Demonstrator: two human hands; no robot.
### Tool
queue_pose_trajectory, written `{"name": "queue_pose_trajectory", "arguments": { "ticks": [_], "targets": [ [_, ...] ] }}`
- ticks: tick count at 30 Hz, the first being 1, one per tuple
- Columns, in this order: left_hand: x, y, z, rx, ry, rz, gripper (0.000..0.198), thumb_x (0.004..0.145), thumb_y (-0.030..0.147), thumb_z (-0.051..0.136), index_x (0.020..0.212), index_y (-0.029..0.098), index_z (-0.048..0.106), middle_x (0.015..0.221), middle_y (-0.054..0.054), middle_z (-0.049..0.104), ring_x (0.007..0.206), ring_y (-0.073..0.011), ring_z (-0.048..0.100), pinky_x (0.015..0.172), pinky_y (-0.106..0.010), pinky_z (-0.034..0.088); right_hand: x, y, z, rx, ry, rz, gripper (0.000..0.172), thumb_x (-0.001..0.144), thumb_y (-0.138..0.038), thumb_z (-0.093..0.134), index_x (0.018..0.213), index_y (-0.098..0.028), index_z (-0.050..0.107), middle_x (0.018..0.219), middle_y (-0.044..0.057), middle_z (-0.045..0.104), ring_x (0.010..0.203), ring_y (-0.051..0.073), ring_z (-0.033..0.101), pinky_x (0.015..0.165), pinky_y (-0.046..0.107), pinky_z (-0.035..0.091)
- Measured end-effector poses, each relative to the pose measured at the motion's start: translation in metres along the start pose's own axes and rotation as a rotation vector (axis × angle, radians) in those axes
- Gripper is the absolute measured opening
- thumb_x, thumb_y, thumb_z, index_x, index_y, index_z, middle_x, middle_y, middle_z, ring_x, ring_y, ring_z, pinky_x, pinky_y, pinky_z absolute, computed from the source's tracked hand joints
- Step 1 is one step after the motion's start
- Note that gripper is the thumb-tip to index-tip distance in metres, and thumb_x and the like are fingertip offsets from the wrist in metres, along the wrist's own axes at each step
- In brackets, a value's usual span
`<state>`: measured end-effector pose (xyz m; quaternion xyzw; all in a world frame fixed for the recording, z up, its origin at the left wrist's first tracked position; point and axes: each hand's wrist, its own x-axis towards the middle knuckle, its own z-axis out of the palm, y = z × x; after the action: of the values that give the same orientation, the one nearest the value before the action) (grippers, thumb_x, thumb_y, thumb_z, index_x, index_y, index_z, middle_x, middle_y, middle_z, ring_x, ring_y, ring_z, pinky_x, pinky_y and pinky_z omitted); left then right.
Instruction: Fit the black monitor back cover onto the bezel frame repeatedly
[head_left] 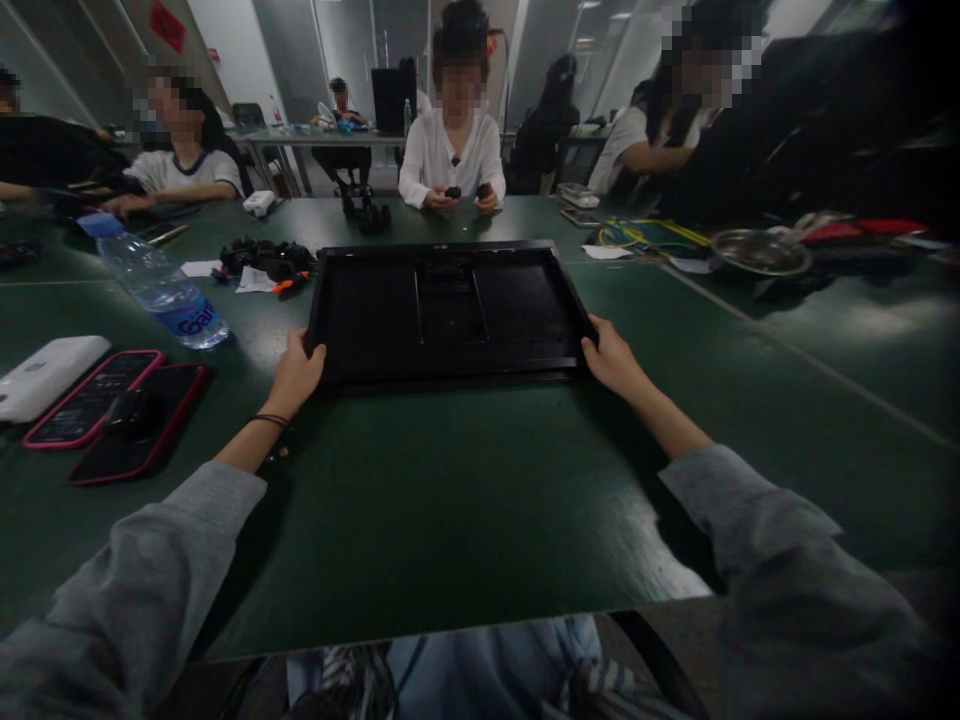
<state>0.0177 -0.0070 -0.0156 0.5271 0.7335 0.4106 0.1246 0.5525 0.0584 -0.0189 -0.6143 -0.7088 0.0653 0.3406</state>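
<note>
A wide black monitor casing lies on the green table in front of me, with a raised rim and a recessed bracket shape at its middle. Small light marks, too small to read, sit on its far edge. My left hand grips the left side near the front corner, thumb on top. On the opposite side, my right hand holds the right edge in the same way. The fingers under both edges are hidden.
Left on the table are a tilted water bottle, a white box and two red-edged phones. Dark gear lies behind. A metal bowl and cables are at right. A person sits opposite.
</note>
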Motion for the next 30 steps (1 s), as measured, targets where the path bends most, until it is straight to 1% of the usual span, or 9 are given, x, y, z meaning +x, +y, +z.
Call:
{"name": "queue_pose_trajectory", "arguments": {
  "ticks": [4, 7, 10, 16, 19, 24, 28, 30],
  "targets": [
    [0.0, 0.0007, -0.0001, -0.024, 0.005, 0.002, 0.044, 0.089, 0.029, 0.058, 0.131, 0.015, 0.054, 0.137, -0.018, 0.064, 0.131, -0.0318, 0.06, 0.115, -0.049, 0.045, -0.0005, -0.0021, -0.001, -0.008, -0.009, 0.01, 0.061, 0.089, -0.036, 0.048, 0.144, -0.012, 0.048, 0.144, 0.023, 0.059, 0.137, 0.04, 0.054, 0.118, 0.062, 0.039],
    [0.0002, -0.0003, 0.0001, -0.033, 0.01, -0.002, 0.044, 0.088, 0.029, 0.058, 0.13, 0.017, 0.054, 0.136, -0.017, 0.065, 0.131, -0.0316, 0.06, 0.115, -0.049, 0.044, -0.0013, -0.004, -0.002, -0.023, -0.021, 0.027, 0.062, 0.09, -0.036, 0.046, 0.146, -0.009, 0.047, 0.145, 0.024, 0.057, 0.137, 0.039, 0.054, 0.119, 0.059, 0.039],
    [0.001, -0.0026, 0.0004, -0.014, 0.004, 0.004, 0.045, 0.089, 0.03, 0.057, 0.131, 0.016, 0.054, 0.137, -0.018, 0.065, 0.132, -0.033, 0.06, 0.115, -0.051, 0.044, -0.0012, -0.0034, -0.0019, -0.038, -0.026, 0.026, 0.063, 0.09, -0.035, 0.046, 0.146, -0.006, 0.046, 0.144, 0.026, 0.057, 0.137, 0.039, 0.055, 0.119, 0.058, 0.04],
    [0.0011, -0.0018, -0.0003, 0.009, -0.008, -0.005, 0.046, 0.09, 0.03, 0.057, 0.133, 0.015, 0.053, 0.137, -0.02, 0.064, 0.131, -0.0344, 0.061, 0.114, -0.052, 0.045, 0.0001, 0.0018, 0.0, -0.037, -0.005, -0.003, 0.06, 0.092, -0.041, 0.046, 0.145, -0.013, 0.048, 0.141, 0.023, 0.06, 0.135, 0.039, 0.057, 0.116, 0.06, 0.042],
    [-0.0001, 0.0011, -0.0013, 0.014, -0.005, -0.02, 0.045, 0.09, 0.03, 0.058, 0.132, 0.015, 0.053, 0.136, -0.019, 0.065, 0.131, -0.0343, 0.061, 0.115, -0.052, 0.044, -0.0001, 0.0026, 0.0005, -0.04, 0.006, -0.019, 0.059, 0.093, -0.042, 0.046, 0.144, -0.013, 0.049, 0.141, 0.022, 0.061, 0.133, 0.038, 0.057, 0.117, 0.059, 0.042],
    [-0.0009, 0.0024, -0.001, 0.002, -0.001, -0.014, 0.045, 0.089, 0.029, 0.058, 0.132, 0.015, 0.054, 0.137, -0.019, 0.064, 0.132, -0.0334, 0.06, 0.116, -0.051, 0.044, -0.0003, 0.0027, 0.0008, -0.04, -0.007, -0.008, 0.059, 0.092, -0.037, 0.046, 0.145, -0.012, 0.048, 0.141, 0.023, 0.06, 0.134, 0.038, 0.057, 0.117, 0.058, 0.042],
    [-0.0005, 0.0023, -0.0004, 0.006, 0.001, -0.001, 0.046, 0.089, 0.028, 0.057, 0.133, 0.013, 0.054, 0.136, -0.021, 0.064, 0.128, -0.0342, 0.062, 0.113, -0.052, 0.046, 0.0, 0.0024, 0.0007, -0.054, -0.013, 0.001, 0.06, 0.091, -0.034, 0.045, 0.145, -0.008, 0.047, 0.143, 0.025, 0.059, 0.135, 0.037, 0.057, 0.119, 0.055, 0.04],
    [-0.0005, 0.0021, -0.0005, 0.006, 0.006, -0.003, 0.045, 0.089, 0.028, 0.057, 0.132, 0.014, 0.054, 0.134, -0.02, 0.065, 0.127, -0.034, 0.062, 0.113, -0.053, 0.046, 0.0003, 0.0027, 0.0006, -0.055, -0.018, 0.0, 0.061, 0.091, -0.034, 0.046, 0.146, -0.008, 0.047, 0.144, 0.025, 0.058, 0.135, 0.037, 0.056, 0.119, 0.055, 0.04]
  ]
}}
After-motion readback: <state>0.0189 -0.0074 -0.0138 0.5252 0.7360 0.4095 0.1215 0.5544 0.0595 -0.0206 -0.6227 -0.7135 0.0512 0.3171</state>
